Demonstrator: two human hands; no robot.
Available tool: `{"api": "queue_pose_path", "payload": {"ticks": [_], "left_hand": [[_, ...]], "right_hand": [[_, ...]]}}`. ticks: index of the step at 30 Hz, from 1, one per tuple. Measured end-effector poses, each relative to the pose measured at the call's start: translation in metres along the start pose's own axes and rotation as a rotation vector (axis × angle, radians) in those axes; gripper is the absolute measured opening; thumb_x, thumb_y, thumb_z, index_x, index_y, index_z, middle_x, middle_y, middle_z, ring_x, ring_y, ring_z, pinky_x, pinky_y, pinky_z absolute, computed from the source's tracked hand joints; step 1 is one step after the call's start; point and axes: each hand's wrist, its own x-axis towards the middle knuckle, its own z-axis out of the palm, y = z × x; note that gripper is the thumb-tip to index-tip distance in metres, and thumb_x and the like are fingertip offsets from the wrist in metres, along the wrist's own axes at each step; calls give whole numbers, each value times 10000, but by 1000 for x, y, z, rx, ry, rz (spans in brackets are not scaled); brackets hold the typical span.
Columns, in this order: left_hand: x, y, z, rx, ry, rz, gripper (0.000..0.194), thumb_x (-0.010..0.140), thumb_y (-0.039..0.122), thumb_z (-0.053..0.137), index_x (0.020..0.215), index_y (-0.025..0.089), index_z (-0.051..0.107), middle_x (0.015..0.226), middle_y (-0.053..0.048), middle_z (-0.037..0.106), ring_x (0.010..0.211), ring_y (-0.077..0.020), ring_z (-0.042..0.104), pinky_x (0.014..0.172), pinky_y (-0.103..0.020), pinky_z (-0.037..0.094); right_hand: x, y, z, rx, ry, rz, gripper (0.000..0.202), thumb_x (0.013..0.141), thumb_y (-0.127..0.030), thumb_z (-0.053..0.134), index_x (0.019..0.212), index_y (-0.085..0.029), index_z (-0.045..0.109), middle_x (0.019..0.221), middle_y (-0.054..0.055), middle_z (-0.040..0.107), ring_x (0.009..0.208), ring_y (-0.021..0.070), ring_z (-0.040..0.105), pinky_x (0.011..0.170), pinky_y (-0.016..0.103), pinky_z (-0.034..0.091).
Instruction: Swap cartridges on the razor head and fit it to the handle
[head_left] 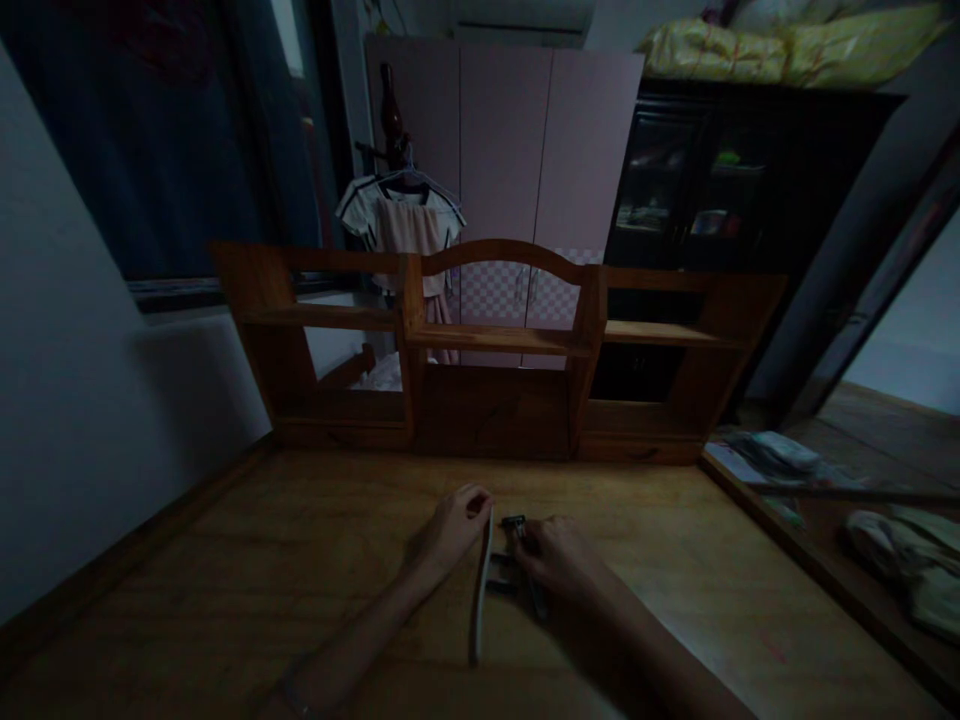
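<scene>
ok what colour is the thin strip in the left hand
The thin strip looks pale grey in this dim light, best seen in the head view.

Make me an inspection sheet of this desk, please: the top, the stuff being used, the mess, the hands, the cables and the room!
Surface: wooden tabletop, dimly lit.
Job's things: pale strip and a tool with a dark crosswise head; exact kind unclear.
Clutter: small dark shapes between strip and tool, too dim to name; bundled cloth beyond the right edge.
Hands: left hand pinches the strip's far end; right hand grips the tool.
Cables: none clearly seen.
Surroundings: wooden shelf unit at the back; behind it, hanging clothes, pink wardrobe and dark cabinet.
</scene>
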Motion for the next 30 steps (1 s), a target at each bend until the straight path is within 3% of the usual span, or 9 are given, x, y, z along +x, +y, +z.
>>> {"api": "queue_pose_path", "payload": {"ticks": [6,15,19,23,27,30], "left_hand": [[-1,0,0,45,6,26,193,854,271,495,825,172,658,844,-45,647,776,-159,604,726,-259,466],[-6,3,-1,59,44,48,184,856,267,504,845,177,664,877,-50,642,816,-158,603,762,-262,464],[-4,-1,3,-66,70,-24,226,859,332,504,854,166,659,869,-53,658,818,-166,612,753,-264,470],[-3,-5,5,-229,21,-127,290,866,391,487,905,146,637,838,-53,662,751,-160,620,683,-252,475],[-7,-2,3,16,5,-18,280,790,384,604,962,165,634,809,-34,620,730,-158,572,668,-249,440],[-13,0,4,158,-80,34,297,763,325,627,1028,192,628,793,-24,594,735,-161,548,661,-247,419]], "right_hand": [[-1,1,0,-21,-43,10,291,894,-362,461,773,-185,657,725,72,679,657,193,630,534,266,290],[-5,4,5,-6,25,17,378,926,-439,426,739,-190,640,701,74,664,630,189,610,536,271,275],[0,10,1,39,176,39,306,951,-375,417,810,-190,615,774,62,658,668,173,601,570,260,305],[8,30,-6,58,331,55,260,971,-348,401,898,-200,601,866,55,641,768,177,596,639,252,340],[10,44,-8,64,363,94,255,973,-359,395,901,-203,582,874,50,642,747,175,596,621,252,341],[10,43,-7,52,358,125,234,965,-354,405,884,-204,566,841,41,650,698,169,595,587,252,323]]}}
